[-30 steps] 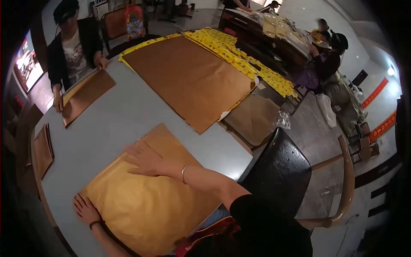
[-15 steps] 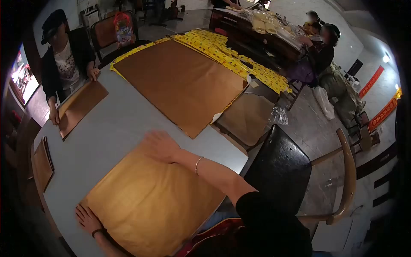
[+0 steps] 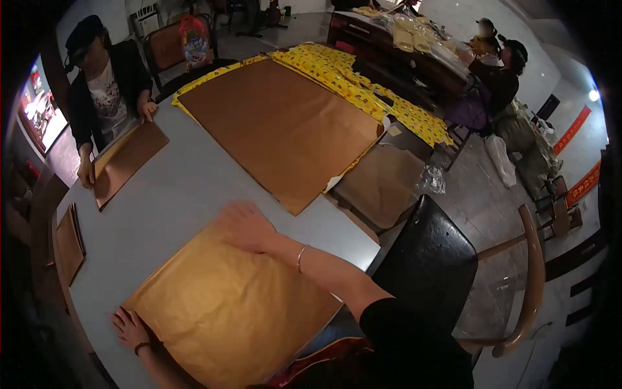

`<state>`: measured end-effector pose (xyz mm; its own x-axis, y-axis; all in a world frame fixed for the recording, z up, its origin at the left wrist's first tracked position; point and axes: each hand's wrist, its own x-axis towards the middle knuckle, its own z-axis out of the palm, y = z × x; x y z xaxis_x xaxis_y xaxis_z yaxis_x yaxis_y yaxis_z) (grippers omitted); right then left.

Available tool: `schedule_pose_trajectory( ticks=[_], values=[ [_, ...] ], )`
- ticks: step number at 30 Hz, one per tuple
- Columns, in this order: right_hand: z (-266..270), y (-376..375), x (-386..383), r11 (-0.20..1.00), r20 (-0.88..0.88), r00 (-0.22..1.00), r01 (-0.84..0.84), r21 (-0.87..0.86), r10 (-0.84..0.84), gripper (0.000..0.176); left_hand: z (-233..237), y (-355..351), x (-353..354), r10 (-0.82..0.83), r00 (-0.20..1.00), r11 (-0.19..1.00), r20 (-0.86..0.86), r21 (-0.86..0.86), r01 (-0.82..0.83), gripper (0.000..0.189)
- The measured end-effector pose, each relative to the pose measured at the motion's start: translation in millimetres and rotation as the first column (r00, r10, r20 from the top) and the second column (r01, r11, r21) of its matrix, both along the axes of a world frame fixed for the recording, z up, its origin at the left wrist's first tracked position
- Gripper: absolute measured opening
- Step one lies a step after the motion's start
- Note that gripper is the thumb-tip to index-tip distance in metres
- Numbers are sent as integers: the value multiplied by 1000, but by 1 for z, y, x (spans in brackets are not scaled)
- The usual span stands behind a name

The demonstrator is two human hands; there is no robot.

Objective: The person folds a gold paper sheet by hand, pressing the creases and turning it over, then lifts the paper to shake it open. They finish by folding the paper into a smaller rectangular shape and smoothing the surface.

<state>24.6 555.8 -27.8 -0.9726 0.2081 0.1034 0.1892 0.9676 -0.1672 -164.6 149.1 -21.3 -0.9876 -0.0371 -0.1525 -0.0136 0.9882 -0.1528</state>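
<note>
Grey tabletop (image 3: 175,175) extends beyond the brown paper (image 3: 227,305); left hand (image 3: 131,329) and right hand (image 3: 246,227) lie unclenched at its far edge.

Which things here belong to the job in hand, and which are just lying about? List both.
In the job:
- gold sheet
- left hand, right hand
- table
- large brown sheet, probably

Seemingly just lying about:
- red bag
- crumpled clear plastic
- black chair
</note>
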Motion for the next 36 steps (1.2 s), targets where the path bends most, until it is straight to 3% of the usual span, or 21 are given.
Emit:
schedule_pose_trajectory(
  ticks=[2,3,5,7,8,9,10,11,12,13,14,15,18,20,24,30,32,36],
  values=[
    [2,0,0,1000,12,1000,0,7,0,65,6,19,11,-70,976,993,-207,-112,47,56],
    [4,0,1,1000,33,999,12,-14,-12,65,9,37,16,-53,976,995,-212,-92,34,56],
    [5,0,3,1000,21,1000,2,5,-2,65,14,87,26,-272,941,915,-201,249,318,52],
    [3,1,2,1000,12,1000,-16,4,16,65,-11,143,49,-499,732,651,-464,356,670,47],
    [0,2,0,1000,-17,1000,13,3,-13,63,-38,170,45,-720,451,454,-527,133,881,46],
    [-5,0,-1,1000,-37,999,28,-8,-28,61,-13,211,87,-605,621,462,-499,415,784,50],
    [-6,3,0,1000,-71,997,17,24,-16,60,0,237,105,-650,666,451,-366,519,726,58],
    [-6,7,-1,999,-95,995,-23,37,26,60,20,257,117,-721,659,357,-215,700,619,65],
    [-14,11,-3,990,-135,988,-61,127,78,58,3,270,135,-659,679,379,-324,637,672,70],
    [-13,9,-5,998,-112,991,-65,26,68,57,-8,276,139,-680,641,385,-355,570,725,73],
    [-24,11,-6,995,-227,970,-73,73,88,54,-4,281,142,-713,665,460,-223,566,684,75],
    [-6,5,-2,993,-133,988,-59,105,73,56,-7,284,144,-696,683,506,-221,525,685,77],
    [-9,6,-7,990,-122,985,-117,72,125,56,-3,273,138,-632,745,531,-213,581,617,78],
    [-13,10,-6,987,-109,991,-56,150,73,56,-14,269,135,-651,689,500,-318,503,705,77],
    [-7,5,-6,993,-48,999,-6,118,12,60,-15,240,117,-651,679,557,-340,393,731,76],
    [0,-2,-4,998,-31,999,-3,64,5,59,-12,148,67,-572,785,718,-238,317,619,77],
    [-1,1,-2,998,-43,999,-6,60,8,59,-3,110,56,-437,878,831,-198,286,478,79],
    [-6,2,-2,998,-28,1000,-4,65,6,59,2,37,30,-315,939,908,-137,246,340,79]
  ],
)
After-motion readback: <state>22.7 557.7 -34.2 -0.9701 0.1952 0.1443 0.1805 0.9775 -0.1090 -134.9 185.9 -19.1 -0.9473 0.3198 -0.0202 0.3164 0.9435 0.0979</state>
